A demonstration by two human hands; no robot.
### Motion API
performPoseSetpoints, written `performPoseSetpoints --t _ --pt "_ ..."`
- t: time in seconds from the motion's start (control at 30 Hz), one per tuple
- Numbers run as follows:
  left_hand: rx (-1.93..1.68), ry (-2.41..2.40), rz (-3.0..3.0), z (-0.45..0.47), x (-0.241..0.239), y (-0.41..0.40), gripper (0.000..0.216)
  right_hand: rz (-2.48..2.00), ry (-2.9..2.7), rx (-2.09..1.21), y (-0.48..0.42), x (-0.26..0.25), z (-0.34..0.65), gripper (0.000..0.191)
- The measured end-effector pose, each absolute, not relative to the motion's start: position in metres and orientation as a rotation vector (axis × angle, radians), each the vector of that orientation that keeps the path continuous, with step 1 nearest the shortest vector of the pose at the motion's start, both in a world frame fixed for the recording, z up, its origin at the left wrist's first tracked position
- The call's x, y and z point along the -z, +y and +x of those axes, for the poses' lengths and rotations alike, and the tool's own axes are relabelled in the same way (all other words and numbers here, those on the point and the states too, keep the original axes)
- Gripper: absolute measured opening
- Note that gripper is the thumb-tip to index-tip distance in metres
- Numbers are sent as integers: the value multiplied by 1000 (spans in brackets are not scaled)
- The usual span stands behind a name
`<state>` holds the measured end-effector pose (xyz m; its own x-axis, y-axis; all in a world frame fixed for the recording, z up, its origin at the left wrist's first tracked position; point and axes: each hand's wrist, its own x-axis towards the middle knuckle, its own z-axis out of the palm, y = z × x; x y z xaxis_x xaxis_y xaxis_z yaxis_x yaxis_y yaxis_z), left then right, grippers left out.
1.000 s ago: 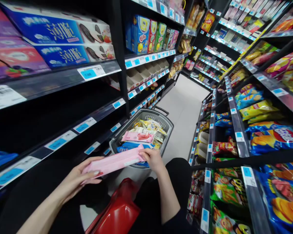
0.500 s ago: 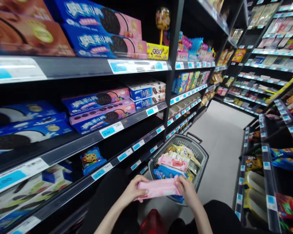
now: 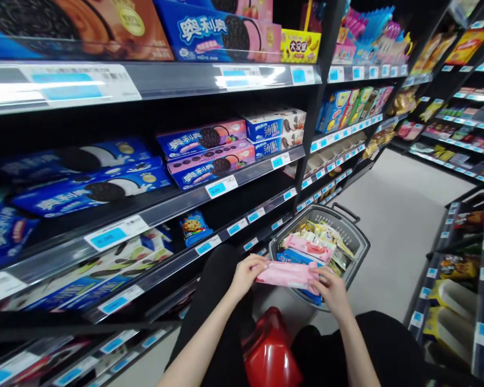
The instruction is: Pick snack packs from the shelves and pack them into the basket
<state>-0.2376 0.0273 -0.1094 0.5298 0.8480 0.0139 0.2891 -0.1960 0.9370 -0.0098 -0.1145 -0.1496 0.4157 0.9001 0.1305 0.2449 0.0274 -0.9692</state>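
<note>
A long pink snack pack [image 3: 286,274] is held flat between both hands, low in the middle of the head view. My left hand [image 3: 247,274] grips its left end and my right hand [image 3: 331,290] grips its right end. Just beyond the pack stands a grey shopping basket [image 3: 354,232] on the aisle floor, filled with several snack packets, among them a pink one [image 3: 306,246] and a blue one [image 3: 292,257]. To the left, black shelves carry blue and pink cookie boxes [image 3: 210,153].
A red object [image 3: 270,352] sits between my black-clad knees. A small blue cookie bag [image 3: 193,226] stands on a lower left shelf. Shelving with snacks [image 3: 454,279] lines the right side. The pale aisle floor [image 3: 395,215] runs ahead past the basket.
The view has swung up and left, bringing the cookie shelves on the left into sight. Both hands still hold the pink pack, now closer together and nearer the basket.
</note>
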Motion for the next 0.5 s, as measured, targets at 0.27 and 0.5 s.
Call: performPoseSetpoints --t 0.27,0.5 --pt "-728 986 1709 -239 107 27 17 -1701 -1292 -468 -106 141 -22 26" --pt "-736 1012 1729 -236 111 24 21 -1739 -1291 -541 -104 148 -21 25"
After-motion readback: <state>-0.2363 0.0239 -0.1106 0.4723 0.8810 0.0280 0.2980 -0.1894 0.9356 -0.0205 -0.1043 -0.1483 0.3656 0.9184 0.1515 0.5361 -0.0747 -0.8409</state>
